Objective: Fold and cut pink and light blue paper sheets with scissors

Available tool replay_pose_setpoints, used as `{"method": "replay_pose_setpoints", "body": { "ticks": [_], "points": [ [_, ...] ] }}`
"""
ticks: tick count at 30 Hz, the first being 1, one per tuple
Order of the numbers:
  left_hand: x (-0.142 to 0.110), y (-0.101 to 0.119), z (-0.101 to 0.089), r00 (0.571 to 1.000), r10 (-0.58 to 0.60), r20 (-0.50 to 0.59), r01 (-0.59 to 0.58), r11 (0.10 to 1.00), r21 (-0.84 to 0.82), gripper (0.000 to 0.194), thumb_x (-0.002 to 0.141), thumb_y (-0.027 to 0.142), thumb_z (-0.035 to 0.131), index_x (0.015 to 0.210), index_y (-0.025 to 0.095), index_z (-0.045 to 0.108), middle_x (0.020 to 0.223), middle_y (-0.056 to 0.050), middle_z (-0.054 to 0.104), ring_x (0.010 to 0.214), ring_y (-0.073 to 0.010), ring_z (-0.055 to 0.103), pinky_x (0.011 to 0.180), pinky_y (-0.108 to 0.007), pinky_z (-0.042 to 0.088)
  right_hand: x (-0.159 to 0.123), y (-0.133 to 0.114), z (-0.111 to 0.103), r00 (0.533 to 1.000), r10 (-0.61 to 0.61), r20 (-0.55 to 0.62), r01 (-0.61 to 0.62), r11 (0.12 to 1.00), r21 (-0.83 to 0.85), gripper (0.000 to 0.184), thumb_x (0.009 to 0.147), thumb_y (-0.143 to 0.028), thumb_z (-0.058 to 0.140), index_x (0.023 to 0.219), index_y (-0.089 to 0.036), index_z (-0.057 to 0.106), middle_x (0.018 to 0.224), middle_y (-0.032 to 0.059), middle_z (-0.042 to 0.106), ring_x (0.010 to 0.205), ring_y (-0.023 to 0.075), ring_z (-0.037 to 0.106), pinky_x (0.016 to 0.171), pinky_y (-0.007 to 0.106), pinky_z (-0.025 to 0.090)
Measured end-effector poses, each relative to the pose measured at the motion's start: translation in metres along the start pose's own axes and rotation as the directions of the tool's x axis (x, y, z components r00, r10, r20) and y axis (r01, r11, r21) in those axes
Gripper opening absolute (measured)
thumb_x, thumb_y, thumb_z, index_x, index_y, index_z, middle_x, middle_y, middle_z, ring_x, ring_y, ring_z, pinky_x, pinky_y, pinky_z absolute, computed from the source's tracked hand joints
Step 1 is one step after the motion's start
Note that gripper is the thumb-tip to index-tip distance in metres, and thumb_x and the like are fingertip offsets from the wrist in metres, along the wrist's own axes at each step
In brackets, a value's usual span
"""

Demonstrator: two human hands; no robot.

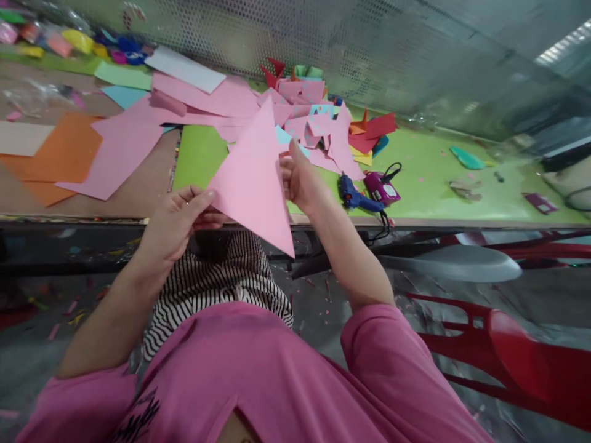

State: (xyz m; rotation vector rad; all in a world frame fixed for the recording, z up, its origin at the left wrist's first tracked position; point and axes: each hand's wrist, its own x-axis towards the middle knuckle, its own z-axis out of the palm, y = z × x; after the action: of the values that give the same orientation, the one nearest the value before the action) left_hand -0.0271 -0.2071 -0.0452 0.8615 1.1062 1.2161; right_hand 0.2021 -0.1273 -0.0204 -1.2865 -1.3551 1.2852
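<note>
A triangular sheet of pink paper [256, 178] is held up in front of me, over the table's front edge. My left hand [184, 212] pinches its left corner, thumb on top and fingers underneath. At the sheet's right edge, my right hand [300, 175] is closed with curled fingers, their tips partly hidden behind the paper. Beyond the sheet lies a pile of cut and folded pink paper pieces [318, 126]. A blue glue gun [355, 195] rests right of my right hand, beside a small purple box [382, 187].
Orange paper [69, 151], pink sheets [124, 147] and a green sheet [198, 157] lie on the left of the table. Red folded paper [376, 132] is past the pile. A perforated metal panel [277, 37] stands behind. Red chairs [517, 351] are at lower right.
</note>
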Motion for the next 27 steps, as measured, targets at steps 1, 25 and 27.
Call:
{"method": "replay_pose_setpoints", "body": {
  "ticks": [1,25,27],
  "points": [
    [0.004,0.001,0.000,0.999,0.012,-0.031,-0.014,0.999,-0.050,0.032,0.067,0.040,0.083,0.075,0.020,0.059,0.062,0.003,0.068,0.056,-0.0119,0.069,0.054,-0.020,0.058,-0.010,0.004,0.002,0.991,0.115,0.063,-0.121,0.988,0.095,0.054,0.081,-0.074,0.065,0.068,-0.022,0.059,0.054,-0.0032,0.053,0.043,0.0078,0.043,0.037,0.023,0.029],
    [-0.013,0.027,-0.017,0.866,0.499,-0.043,-0.436,0.794,0.424,0.021,0.087,0.037,0.073,0.094,0.018,0.078,0.079,-0.001,0.077,0.067,-0.0098,0.069,0.058,-0.017,0.054,-0.065,-0.033,-0.011,0.976,-0.054,0.212,0.006,0.976,0.218,0.037,0.076,-0.048,0.076,0.100,-0.021,0.071,0.097,0.0051,0.078,0.089,0.0183,0.074,0.072,0.029,0.062],
    [-0.012,0.027,-0.015,0.828,0.558,-0.059,-0.471,0.748,0.467,0.021,0.087,0.038,0.073,0.093,0.019,0.078,0.070,0.002,0.073,0.060,-0.0082,0.063,0.054,-0.018,0.049,-0.067,-0.036,-0.009,0.977,-0.169,0.129,0.158,0.983,0.095,0.034,0.074,-0.047,0.081,0.096,-0.022,0.071,0.086,0.0020,0.075,0.079,0.0155,0.070,0.064,0.026,0.057]
  ]
}}
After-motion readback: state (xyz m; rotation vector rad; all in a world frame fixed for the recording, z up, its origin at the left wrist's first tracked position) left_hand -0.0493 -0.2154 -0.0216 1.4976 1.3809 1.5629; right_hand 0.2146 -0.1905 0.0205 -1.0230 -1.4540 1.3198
